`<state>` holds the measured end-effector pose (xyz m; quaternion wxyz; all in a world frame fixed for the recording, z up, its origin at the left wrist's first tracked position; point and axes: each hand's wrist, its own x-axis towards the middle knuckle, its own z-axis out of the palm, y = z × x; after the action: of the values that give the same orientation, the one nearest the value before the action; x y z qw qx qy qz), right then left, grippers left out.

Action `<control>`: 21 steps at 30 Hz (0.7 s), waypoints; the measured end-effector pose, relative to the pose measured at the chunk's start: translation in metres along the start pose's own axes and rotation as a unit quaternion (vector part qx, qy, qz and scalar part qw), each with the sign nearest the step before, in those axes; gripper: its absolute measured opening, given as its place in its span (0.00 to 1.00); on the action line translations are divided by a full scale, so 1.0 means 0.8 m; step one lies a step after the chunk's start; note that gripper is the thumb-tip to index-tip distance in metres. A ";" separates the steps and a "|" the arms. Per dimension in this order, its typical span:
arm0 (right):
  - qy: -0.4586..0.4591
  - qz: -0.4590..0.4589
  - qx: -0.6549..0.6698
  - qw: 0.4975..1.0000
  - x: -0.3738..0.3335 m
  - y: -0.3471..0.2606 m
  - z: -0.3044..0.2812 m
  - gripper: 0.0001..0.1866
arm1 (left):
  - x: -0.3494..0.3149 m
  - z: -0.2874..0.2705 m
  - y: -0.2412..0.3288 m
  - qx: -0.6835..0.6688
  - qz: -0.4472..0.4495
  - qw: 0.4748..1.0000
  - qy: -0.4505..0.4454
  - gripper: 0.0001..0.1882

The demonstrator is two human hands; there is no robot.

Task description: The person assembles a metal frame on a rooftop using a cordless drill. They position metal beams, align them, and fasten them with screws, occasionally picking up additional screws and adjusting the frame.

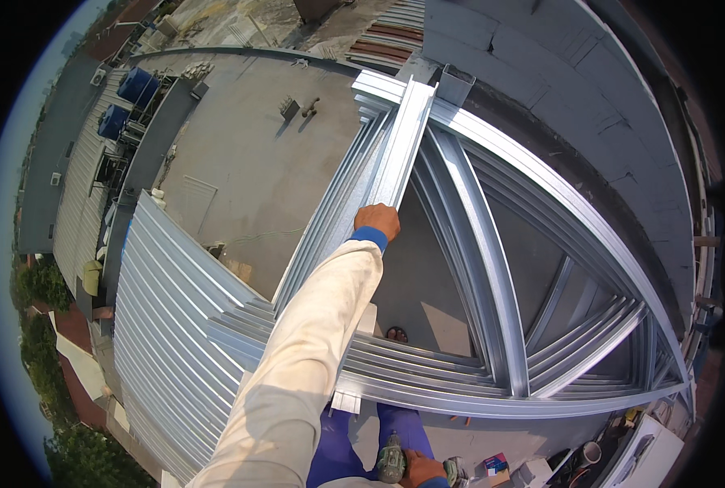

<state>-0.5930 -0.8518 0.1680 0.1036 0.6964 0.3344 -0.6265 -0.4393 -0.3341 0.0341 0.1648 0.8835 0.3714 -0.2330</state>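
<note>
My left arm, in a cream sleeve with a blue cuff, reaches up to the middle of the view. My left hand (376, 220) is closed on the edge of a shiny steel channel (405, 138), part of a stack of galvanized roof trusses (492, 276) with triangular webs. At the lower edge, close to my purple trousers, my right hand (423, 469) is closed around a green tool that looks like a power drill (391, 462). Its lower part is cut off by the frame. The trusses lie between me and the flat grey roof.
Ribbed metal sheets (175, 317) lie at the left. A grey block wall (557, 89) rises at the far right. A small blue and red box (496, 465) and a white board (645, 455) lie at the lower right. Blue tanks (137, 87) stand beyond the roof's left edge.
</note>
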 end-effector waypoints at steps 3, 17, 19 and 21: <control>-0.022 0.017 -0.008 1.000 0.007 -0.003 0.004 0.43 | -0.016 -0.008 -0.004 -0.033 -0.004 0.999 0.016 0.16; 0.054 0.056 0.034 0.996 0.043 -0.078 0.142 0.43 | -0.234 0.152 -0.135 -0.147 -0.016 0.987 0.065 0.28; 0.076 0.066 0.041 0.994 0.071 -0.060 0.222 0.43 | -0.226 0.167 -0.154 -0.138 0.035 0.987 0.080 0.27; 0.116 0.054 0.012 0.992 0.108 -0.025 0.326 0.43 | -0.223 0.175 -0.181 -0.131 0.065 0.981 0.128 0.26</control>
<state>-0.8154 -0.9542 0.0413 0.0893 0.7830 0.2982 -0.5385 -0.6952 -0.4055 -0.0049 0.2450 0.8989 0.3587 -0.0564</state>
